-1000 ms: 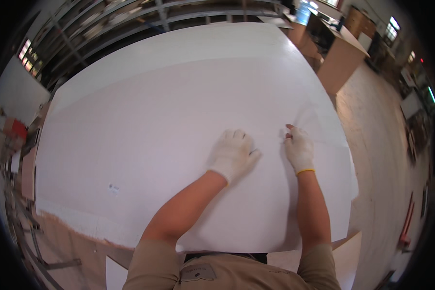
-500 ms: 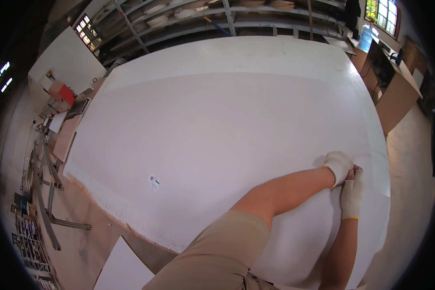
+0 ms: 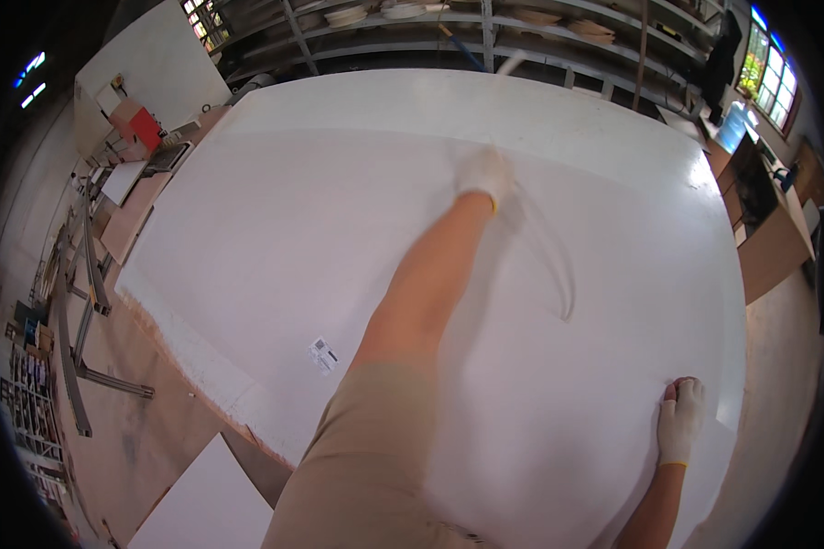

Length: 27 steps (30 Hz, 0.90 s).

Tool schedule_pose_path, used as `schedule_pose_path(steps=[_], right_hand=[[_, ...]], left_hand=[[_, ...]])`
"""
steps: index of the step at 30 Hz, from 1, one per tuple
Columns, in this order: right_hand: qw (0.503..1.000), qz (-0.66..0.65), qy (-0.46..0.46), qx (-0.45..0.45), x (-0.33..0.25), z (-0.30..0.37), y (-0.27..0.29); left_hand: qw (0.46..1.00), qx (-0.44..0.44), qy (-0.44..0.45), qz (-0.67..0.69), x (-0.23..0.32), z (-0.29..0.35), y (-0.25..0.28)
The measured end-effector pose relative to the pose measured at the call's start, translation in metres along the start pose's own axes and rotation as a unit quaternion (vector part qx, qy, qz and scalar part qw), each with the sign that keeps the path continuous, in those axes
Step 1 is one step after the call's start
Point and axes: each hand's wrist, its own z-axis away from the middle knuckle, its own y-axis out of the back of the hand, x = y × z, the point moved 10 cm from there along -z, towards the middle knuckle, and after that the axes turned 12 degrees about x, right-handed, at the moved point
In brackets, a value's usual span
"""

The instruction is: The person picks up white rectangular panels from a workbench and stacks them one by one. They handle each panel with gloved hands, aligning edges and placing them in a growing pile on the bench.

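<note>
A large white sheet [image 3: 339,238] lies on a broad, pale tabletop. My left hand [image 3: 485,172], in a pale glove, reaches over the sheet's far middle, smeared by motion. A thin pale strip [image 3: 566,274] runs from it: one end sticks up beyond the hand, and the other curves down to the right over the sheet. My left fingers appear closed round the strip. At the near right, my right hand [image 3: 682,416] rests on the sheet, gloved with bare fingertips. Its fingers are curled together, and whatever may be under them is hidden.
A small printed label [image 3: 322,355] is on the sheet at the near left. Shelving [image 3: 403,32] with stacked pieces stands behind the table. A wooden desk [image 3: 774,242] is at the right. Metal frame legs [image 3: 82,339] and a white panel [image 3: 206,503] are at the left.
My left hand has swung from beside my right hand to the far middle of the sheet, drawing the thin strip along. My right hand remains near the right edge, a little lower in view.
</note>
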Motion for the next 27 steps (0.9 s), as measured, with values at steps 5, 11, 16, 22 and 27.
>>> schedule_pose_path(steps=[5, 11, 16, 22, 27], right_hand=[[0.993, 0.006, 0.121, 0.001, -0.135, -0.003, -0.048], [0.996, 0.007, 0.068, -0.065, -0.187, 0.012, -0.071], [0.99, -0.033, 0.092, -0.1, -0.18, 0.015, -0.06], [0.986, -0.052, 0.131, -0.086, -0.172, 0.003, -0.062], [0.965, -0.086, 0.223, -0.107, -0.19, -0.029, -0.072]], left_hand=[[0.905, -0.309, -0.292, -0.037, 0.098, 0.18, -0.07], [0.955, -0.182, -0.232, -0.043, 0.118, 0.219, -0.046], [0.959, -0.17, -0.228, -0.014, 0.113, 0.221, -0.052], [0.951, -0.185, -0.232, -0.084, 0.116, 0.201, -0.076], [0.962, -0.016, -0.272, 0.028, 0.132, 0.245, -0.005]])
